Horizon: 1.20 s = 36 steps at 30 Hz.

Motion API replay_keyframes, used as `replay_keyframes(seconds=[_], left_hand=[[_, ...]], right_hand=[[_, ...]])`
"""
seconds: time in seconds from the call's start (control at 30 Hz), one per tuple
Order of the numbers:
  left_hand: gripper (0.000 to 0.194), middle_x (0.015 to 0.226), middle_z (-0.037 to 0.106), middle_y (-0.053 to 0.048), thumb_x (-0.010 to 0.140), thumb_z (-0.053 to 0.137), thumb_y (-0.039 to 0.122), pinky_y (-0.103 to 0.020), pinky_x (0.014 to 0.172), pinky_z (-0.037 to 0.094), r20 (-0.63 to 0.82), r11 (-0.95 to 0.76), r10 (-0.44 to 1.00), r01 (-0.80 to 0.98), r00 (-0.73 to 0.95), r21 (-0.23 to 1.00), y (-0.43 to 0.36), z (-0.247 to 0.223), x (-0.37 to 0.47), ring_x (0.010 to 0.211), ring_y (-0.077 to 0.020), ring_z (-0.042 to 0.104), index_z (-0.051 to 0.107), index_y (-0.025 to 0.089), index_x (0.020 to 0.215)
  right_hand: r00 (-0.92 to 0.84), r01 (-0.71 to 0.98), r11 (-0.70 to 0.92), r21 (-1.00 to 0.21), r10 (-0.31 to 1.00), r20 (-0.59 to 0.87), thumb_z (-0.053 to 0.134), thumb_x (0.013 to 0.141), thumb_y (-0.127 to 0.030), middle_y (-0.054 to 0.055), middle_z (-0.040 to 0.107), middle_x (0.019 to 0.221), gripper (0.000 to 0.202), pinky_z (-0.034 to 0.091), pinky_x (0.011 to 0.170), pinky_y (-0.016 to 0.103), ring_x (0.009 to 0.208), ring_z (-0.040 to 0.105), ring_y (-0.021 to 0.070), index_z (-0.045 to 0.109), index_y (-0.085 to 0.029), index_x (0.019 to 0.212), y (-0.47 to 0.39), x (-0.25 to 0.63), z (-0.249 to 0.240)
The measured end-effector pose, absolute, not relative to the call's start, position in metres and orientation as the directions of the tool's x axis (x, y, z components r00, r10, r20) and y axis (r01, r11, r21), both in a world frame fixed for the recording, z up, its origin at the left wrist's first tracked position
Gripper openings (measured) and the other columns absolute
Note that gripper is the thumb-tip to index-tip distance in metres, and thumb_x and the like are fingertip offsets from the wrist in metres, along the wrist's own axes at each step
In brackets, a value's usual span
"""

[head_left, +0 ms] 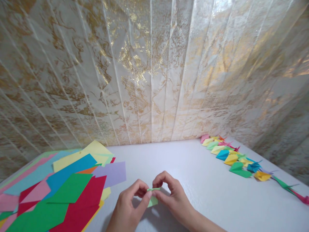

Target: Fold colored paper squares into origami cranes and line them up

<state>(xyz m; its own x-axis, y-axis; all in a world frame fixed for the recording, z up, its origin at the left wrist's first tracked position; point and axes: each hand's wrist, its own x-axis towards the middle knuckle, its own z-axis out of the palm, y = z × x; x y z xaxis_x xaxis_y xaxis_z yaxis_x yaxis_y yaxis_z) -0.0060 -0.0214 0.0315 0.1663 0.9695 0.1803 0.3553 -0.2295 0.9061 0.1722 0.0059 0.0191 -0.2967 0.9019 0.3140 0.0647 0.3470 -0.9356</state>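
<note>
A small piece of light green folded paper (153, 202) is held between both hands, just above the white table near its front. My left hand (131, 204) pinches its left side between thumb and fingers. From the right, my right hand (172, 196) grips the other side, thumb and index finger closed on it. The upper edge of the paper shows a narrow folded strip, and a flat part hangs below the thumbs. My fingertips hide some of the folds.
Loose sheets of coloured paper, among them a red sheet (89, 196) and a green sheet (72, 188), overlap at the left. Folded paper pieces, including a green one (238, 169) and a blue one (222, 155), line the right side of the white table (166, 158). Behind hangs a gold-patterned curtain (145, 80).
</note>
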Motion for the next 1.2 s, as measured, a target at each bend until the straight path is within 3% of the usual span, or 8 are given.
replay_keyframes(seconds=[0.3,0.43,0.53,0.7,0.83,1.07,1.2], left_hand=[[0.028,0.07,0.065,0.0,0.089,0.058,0.043,-0.023,0.067,0.044,0.165,-0.204,0.977,0.361,0.135,0.91,-0.017,0.026,-0.008,0.07,-0.0195,0.061,0.064,0.022,0.072],[0.027,0.077,0.068,-0.001,0.087,0.062,0.047,-0.024,0.068,0.046,0.069,-0.113,0.985,0.291,0.158,0.95,-0.017,0.019,-0.004,0.073,-0.0199,0.062,0.067,0.021,0.081],[0.029,0.074,0.067,-0.001,0.088,0.061,0.046,-0.023,0.067,0.045,0.053,-0.089,0.988,0.252,0.145,0.964,-0.017,0.018,-0.002,0.072,-0.0193,0.061,0.066,0.02,0.076],[0.032,0.072,0.066,0.0,0.085,0.068,0.051,-0.023,0.067,0.048,0.073,-0.082,0.994,0.105,0.083,0.991,-0.017,0.018,-0.001,0.072,-0.0192,0.063,0.062,0.021,0.076],[0.038,0.073,0.071,-0.002,0.084,0.067,0.058,-0.028,0.071,0.053,-0.019,0.023,0.989,-0.031,0.146,0.999,-0.017,0.014,0.0,0.073,-0.0215,0.068,0.064,0.021,0.085],[0.045,0.066,0.072,-0.003,0.079,0.067,0.064,-0.026,0.065,0.053,-0.069,0.06,0.992,0.088,0.105,0.994,-0.016,0.011,0.0,0.066,-0.0203,0.068,0.066,0.02,0.074],[0.041,0.064,0.072,-0.002,0.087,0.059,0.058,-0.024,0.064,0.05,-0.03,-0.001,0.99,0.22,0.138,0.976,-0.017,0.009,0.0,0.065,-0.0196,0.069,0.062,0.021,0.07]], right_hand=[[-0.333,0.085,0.201,-0.976,0.929,0.162,0.073,0.082,-0.036,-0.001,0.063,0.068,0.02,0.041,0.069,0.028,0.07,0.052,0.0154,0.069,-0.018,0.074,0.006,0.168,0.02],[-0.25,-0.169,0.009,-0.986,0.967,0.051,0.082,0.073,-0.045,0.0,0.062,0.066,0.031,0.039,0.066,0.029,0.064,0.052,0.015,0.067,-0.017,0.07,0.007,0.163,0.015],[-0.275,-0.338,-0.107,-0.935,0.961,-0.01,0.085,0.068,-0.046,0.0,0.062,0.067,0.036,0.04,0.065,0.03,0.062,0.053,0.0144,0.065,-0.017,0.07,0.006,0.159,0.014],[-0.292,-0.357,-0.15,-0.922,0.955,-0.043,0.087,0.067,-0.046,-0.001,0.06,0.063,0.038,0.038,0.064,0.029,0.06,0.051,0.0128,0.062,-0.017,0.07,0.004,0.156,0.016],[-0.346,-0.422,-0.174,-0.89,0.938,-0.019,0.086,0.069,-0.048,0.0,0.064,0.065,0.04,0.042,0.065,0.032,0.059,0.056,0.0148,0.06,-0.018,0.074,0.004,0.155,0.014],[-0.261,-0.377,-0.1,-0.921,0.965,0.002,0.088,0.068,-0.043,0.002,0.067,0.072,0.036,0.04,0.068,0.03,0.066,0.056,0.0142,0.064,-0.016,0.074,0.005,0.155,0.012],[-0.359,-0.434,-0.14,-0.89,0.933,0.028,0.084,0.072,-0.046,0.001,0.065,0.063,0.037,0.043,0.06,0.031,0.054,0.056,0.0146,0.064,-0.016,0.076,0.005,0.153,0.012]])
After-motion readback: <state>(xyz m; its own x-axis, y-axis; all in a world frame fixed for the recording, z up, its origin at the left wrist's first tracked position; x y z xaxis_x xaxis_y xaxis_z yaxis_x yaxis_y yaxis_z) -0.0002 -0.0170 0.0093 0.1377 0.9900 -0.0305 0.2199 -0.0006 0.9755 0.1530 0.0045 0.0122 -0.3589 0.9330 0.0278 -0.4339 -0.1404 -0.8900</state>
